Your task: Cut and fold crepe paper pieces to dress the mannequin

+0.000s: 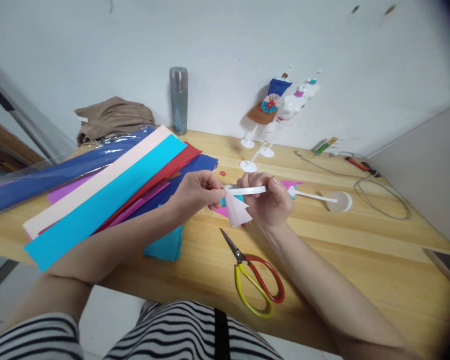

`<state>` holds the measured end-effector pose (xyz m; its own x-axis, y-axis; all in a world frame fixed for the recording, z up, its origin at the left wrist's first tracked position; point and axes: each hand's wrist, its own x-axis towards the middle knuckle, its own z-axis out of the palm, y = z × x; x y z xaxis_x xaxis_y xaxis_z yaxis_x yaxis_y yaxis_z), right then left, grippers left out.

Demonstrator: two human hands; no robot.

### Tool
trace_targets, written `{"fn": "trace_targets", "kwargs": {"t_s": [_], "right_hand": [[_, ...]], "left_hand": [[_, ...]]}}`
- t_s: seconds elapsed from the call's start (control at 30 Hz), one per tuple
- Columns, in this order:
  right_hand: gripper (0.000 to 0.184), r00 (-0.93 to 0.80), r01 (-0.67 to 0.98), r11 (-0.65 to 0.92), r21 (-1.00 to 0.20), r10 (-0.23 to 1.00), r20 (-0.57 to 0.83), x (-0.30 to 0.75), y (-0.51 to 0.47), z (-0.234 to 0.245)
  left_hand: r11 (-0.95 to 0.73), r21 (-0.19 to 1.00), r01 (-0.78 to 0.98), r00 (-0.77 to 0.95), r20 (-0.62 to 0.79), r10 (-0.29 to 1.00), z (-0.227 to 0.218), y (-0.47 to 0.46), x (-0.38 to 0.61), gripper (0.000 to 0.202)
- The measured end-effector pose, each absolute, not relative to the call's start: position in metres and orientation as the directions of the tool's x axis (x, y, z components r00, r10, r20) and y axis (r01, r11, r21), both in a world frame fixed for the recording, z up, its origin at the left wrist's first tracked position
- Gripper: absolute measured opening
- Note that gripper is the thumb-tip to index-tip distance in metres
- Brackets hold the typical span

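My left hand (pixel 200 189) is closed, its fingertips pinching the gathered end of a pale pink paper piece (pixel 237 210) that fans out downward. My right hand (pixel 272 200) curls around a white band (pixel 249 190), which looks like a tape roll seen edge-on; its far side is hidden. Both hands are close together over the table, and the band's left end meets the pinched paper. Below them lie scissors (pixel 240 257) with one red and one yellow handle, blades toward the hands. Magenta and blue paper pieces show partly behind the hands.
Long paper strips in blue (pixel 108 195), pink and red lie at left, near a folded turquoise piece (pixel 165 245). Behind stand a metal flask (pixel 179 102), brown cloth (pixel 114 117) and dressed figures on white stands (pixel 272 107). Another white stand (pixel 339 202) and a cable (pixel 360 187) are right.
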<state>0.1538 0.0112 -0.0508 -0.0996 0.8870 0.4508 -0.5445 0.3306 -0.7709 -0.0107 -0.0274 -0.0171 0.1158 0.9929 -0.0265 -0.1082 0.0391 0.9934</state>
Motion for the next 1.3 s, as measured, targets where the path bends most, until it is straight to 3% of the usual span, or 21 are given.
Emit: {"fn": "trace_targets", "kwargs": {"t_s": [0.1, 0.27, 0.53, 0.83, 1.1, 1.3], "right_hand": [[0.056, -0.067, -0.537, 0.358, -0.764, 0.884, 0.462, 0.153, 0.010, -0.051], [0.053, -0.075, -0.483, 0.402, -0.778, 0.866, 0.495, 0.148, 0.004, -0.049], [0.046, -0.083, -0.352, 0.465, -0.813, 0.849, 0.522, 0.145, -0.007, -0.055], [0.046, -0.064, -0.398, 0.438, -0.806, 0.863, 0.501, 0.149, 0.002, -0.052], [0.057, -0.079, -0.435, 0.373, -0.820, 0.891, 0.448, 0.151, 0.009, -0.056], [0.045, -0.101, -0.443, 0.321, -0.837, 0.910, 0.402, 0.156, 0.017, -0.059]], "left_hand": [[0.062, 0.990, -0.127, 0.109, -0.048, 0.993, -0.014, -0.030, -0.011, 0.027], [0.093, 0.993, -0.070, 0.093, -0.086, 0.992, -0.009, -0.031, -0.010, 0.022], [-0.009, 0.989, 0.145, 0.024, 0.006, 1.000, -0.018, -0.024, -0.014, 0.011], [0.009, 1.000, -0.003, 0.275, -0.008, 0.961, -0.020, -0.017, -0.029, 0.025], [0.024, 0.999, -0.025, 0.306, -0.015, 0.952, -0.026, -0.014, -0.030, 0.017], [0.041, 0.997, -0.061, 0.270, -0.023, 0.962, -0.023, -0.015, -0.029, 0.013]]}}
